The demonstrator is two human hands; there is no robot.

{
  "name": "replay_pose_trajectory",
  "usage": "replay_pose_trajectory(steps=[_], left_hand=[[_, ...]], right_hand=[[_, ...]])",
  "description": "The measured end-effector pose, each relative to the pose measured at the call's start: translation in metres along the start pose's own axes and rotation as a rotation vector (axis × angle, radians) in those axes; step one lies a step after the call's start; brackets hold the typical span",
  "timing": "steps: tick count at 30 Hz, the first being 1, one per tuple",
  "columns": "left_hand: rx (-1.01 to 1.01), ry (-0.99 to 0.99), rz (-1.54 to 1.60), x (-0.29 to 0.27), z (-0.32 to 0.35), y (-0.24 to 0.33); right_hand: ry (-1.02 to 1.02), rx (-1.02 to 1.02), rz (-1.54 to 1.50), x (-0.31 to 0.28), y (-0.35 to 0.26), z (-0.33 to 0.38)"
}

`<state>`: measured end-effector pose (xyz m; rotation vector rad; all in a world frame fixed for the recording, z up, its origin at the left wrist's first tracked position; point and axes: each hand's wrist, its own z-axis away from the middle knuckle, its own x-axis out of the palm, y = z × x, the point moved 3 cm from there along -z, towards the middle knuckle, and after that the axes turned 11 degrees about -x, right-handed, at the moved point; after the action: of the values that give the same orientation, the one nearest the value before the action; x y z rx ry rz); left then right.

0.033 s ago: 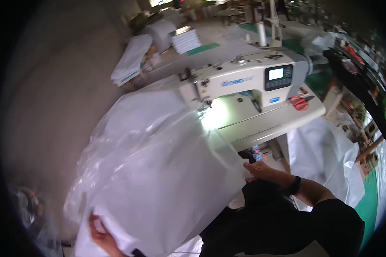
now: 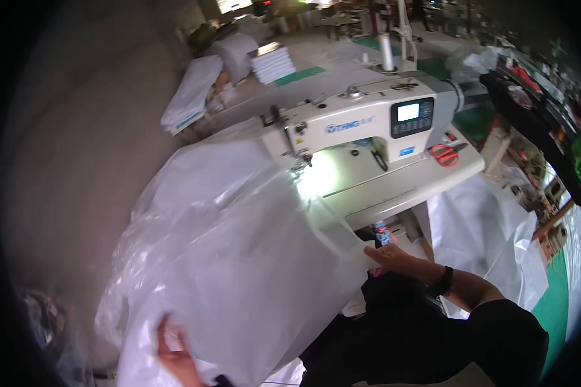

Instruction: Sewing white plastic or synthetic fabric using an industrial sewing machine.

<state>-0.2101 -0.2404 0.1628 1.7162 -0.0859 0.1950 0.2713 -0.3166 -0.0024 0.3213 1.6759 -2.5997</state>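
A large white, semi-translucent plastic sheet [image 2: 245, 271] hangs from the bed of a white sewing machine [image 2: 345, 126] and spreads down the left side. Its upper edge lies by the needle area, where a bright lamp shines. My right hand [image 2: 392, 258] pinches the sheet's right edge between thumb and fingers, just in front of the machine table. Low on the left, my left hand [image 2: 176, 358] lies against the sheet with its fingers apart, slightly blurred. Nothing shows in its grasp.
Red-handled scissors [image 2: 444, 155] rest on the right end of the machine table [image 2: 394, 193]. A white thread cone [image 2: 386, 55] stands behind. More white sheeting [image 2: 478, 238] hangs at the right. Stacked white bundles [image 2: 273, 64] sit on the floor at the back.
My left hand has moved to the right across the sheet and let go of the fold it was at. The right hand keeps its pinch. The view has shifted slightly.
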Motion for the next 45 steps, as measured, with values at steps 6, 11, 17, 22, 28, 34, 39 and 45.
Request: replay_pose_trajectory(steps=[6, 11, 17, 22, 28, 34, 39, 45], left_hand=[[0.51, -0.206, -1.116, 0.218, -0.004, -0.099], [0.232, -0.819, -1.336, 0.22, -0.037, -0.209], [-0.383, -1.297, -0.693, 0.259, 0.091, -0.123], [0.068, -0.637, -0.82, 0.218, -0.027, -0.147], [0.345, -0.253, -1.768, 0.033, -0.194, -0.222], [0.067, -0.43, -2.154, 0.053, -0.263, -0.23], [0.43, -0.466, -1.914, 0.029, -0.334, -0.259], [0.345, -0.488, -1.508, 0.079, -0.299, -0.215]], right_hand=[[-0.089, -0.849, 0.775, -0.015, 0.003, 0.059], [-0.069, -0.764, 0.622, -0.067, 0.046, 0.097], [0.295, -0.533, 0.373, -0.081, 0.027, 0.042], [-0.166, -0.319, 0.335, -0.022, 0.062, -0.043], [-0.476, -0.189, -0.274, 0.006, 0.082, -0.015], [-0.408, -0.26, -0.248, 0.026, 0.068, -0.015], [-0.592, -0.145, -0.081, 0.083, 0.07, -0.037], [-1.063, -0.092, 0.145, 0.037, 0.032, 0.019]])
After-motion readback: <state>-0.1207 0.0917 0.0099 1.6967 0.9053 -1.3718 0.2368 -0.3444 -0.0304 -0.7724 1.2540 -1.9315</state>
